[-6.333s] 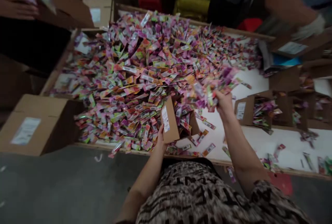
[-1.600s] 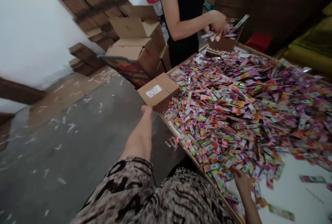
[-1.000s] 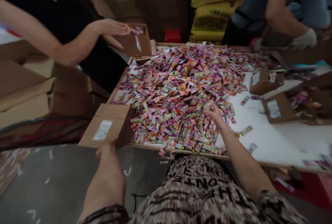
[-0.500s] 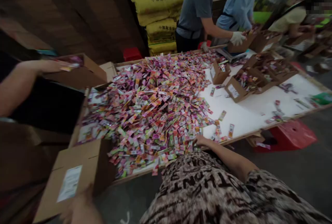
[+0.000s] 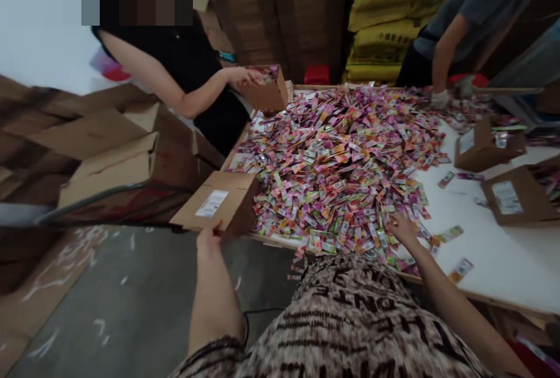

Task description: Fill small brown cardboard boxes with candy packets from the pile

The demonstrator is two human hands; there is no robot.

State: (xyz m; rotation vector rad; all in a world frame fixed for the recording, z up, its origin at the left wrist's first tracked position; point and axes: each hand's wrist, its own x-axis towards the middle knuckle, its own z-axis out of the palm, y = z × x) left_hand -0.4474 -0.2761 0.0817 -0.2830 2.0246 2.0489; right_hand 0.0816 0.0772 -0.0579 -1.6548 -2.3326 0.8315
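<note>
My left hand (image 5: 209, 239) grips the near edge of a cardboard box (image 5: 236, 182) with a white label; the box lies tipped at the table's left corner, its far side against the packets. The box's opening is turned away from me. My right hand (image 5: 400, 228) rests at the near side of a large heap of small colourful packets (image 5: 341, 162), its fingers partly spread and touching them. No packet shows clearly in its grasp.
A co-worker in black (image 5: 175, 69) holds another box (image 5: 266, 89) at the table's far left. A gloved co-worker (image 5: 450, 45) reaches into the heap's far side. Small boxes (image 5: 475, 144) stand on the white table (image 5: 494, 261) at right. Stacked cartons (image 5: 109, 139) fill the left.
The view has swung left, bringing the black-clad co-worker and cartons into sight. My left hand, blurred by the box before, now shows clearly on its edge. My right hand stays at the heap.
</note>
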